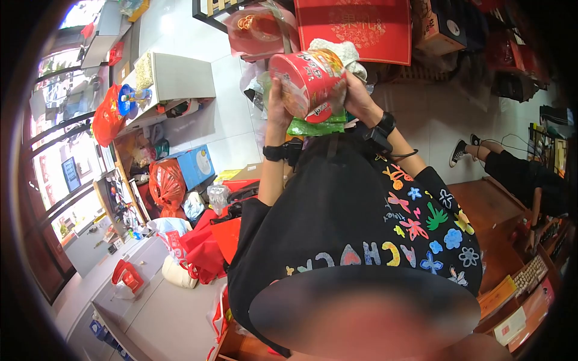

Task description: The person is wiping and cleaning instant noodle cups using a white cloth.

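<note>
"Above the tiled floor [230, 135], just beside the big red gift box [355, 27], what's held?"

"A red instant-noodle tub [301, 84], out ahead of the black T-shirt [337, 192], tilted."

"Which hand is nearer?"

"Neither; left hand [277, 107] and right hand [357, 96] clasp opposite sides."

"Its long axis?"

"Slanted; lid end unclear."

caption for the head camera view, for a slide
Left hand and right hand hold a red instant-noodle tub over a pale tiled floor.
</note>
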Available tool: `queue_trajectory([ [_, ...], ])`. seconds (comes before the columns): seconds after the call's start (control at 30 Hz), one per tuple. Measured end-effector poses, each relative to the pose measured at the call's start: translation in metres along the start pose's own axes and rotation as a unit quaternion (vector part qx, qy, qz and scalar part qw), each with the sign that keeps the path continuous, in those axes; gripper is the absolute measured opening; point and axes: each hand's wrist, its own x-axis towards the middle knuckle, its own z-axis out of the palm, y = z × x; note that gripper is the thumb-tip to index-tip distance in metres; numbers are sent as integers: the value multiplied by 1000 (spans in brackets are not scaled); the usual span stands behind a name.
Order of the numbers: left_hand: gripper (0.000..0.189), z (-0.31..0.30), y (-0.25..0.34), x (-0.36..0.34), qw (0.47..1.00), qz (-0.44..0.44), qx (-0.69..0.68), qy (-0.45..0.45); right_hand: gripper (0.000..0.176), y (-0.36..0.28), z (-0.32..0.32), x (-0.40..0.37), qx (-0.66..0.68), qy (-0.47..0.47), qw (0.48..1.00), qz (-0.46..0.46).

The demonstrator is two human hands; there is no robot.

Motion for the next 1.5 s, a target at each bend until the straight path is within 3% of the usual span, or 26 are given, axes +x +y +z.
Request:
queue_trajectory([
  [0.1, 64, -5, -15, -4, 999, -28, 7, -18, 39, -7, 9, -11, -7, -20, 1000, 2],
  [0.2, 70, -4, -24, 0, 996, 11, 87, -7, 40, -7, 9, -11, -17, 20, 1000, 5],
  [0.23, 62, 2, -26, 4, 992, 52, 112, 19, 41, -6, 6, -9, 0, 20, 1000, -6],
  [0.3, 57, 14, -26, -2, 919, 176, 344, 78, 41, 1, -3, -4, 33, 18, 999, -28],
  [0.4, 57, 35, -25, -10, 879, 227, 405, 110, 41, 2, -14, 1, -30, 21, 999, -18],
  [0.47, 59, 40, -22, -11, 863, 207, 448, 109, 39, 1, -17, 1, -1, 19, 1000, -6],
  [0.5, 67, 39, -22, -12, 928, 153, 333, 65, 39, 2, -19, -1, -1, 30, 1000, -7],
  [0.6, 75, 39, -23, -12, 968, 107, 221, -45, 39, 5, -25, -1, -23, 66, 997, -21],
  [0.73, 86, 42, -12, -13, 948, 83, 289, -103, 41, 0, -21, -9, -87, 102, 989, -62],
  [0.77, 85, 47, -12, -16, 960, 87, 253, -81, 41, 0, -23, -9, -96, 98, 988, -69],
  [0.83, 77, 33, -15, -17, 986, 7, 162, -24, 42, 6, -35, -2, -109, 126, 984, -60],
  [0.87, 74, 26, -18, -17, 993, -34, 115, 6, 43, 9, -44, 0, -71, 95, 992, -44],
  [0.9, 70, 35, -14, -21, 996, -20, 83, 34, 45, 4, -38, -4, -34, 62, 997, -28],
  [1.1, 70, 41, -10, -21, 997, -41, 54, 32, 49, -8, -34, -7, 50, -62, 997, 0],
  [1.2, 74, 41, -9, -18, 997, -57, 44, 15, 52, -6, -36, -8, 34, -45, 998, -8],
  [1.33, 81, 24, -11, -17, 989, -142, 37, -28, 53, -3, -42, -12, 4, 10, 1000, -5],
  [1.5, 93, 16, -19, -12, 979, -132, 94, -125, 45, -8, -55, -4, -14, 34, 997, -74],
])
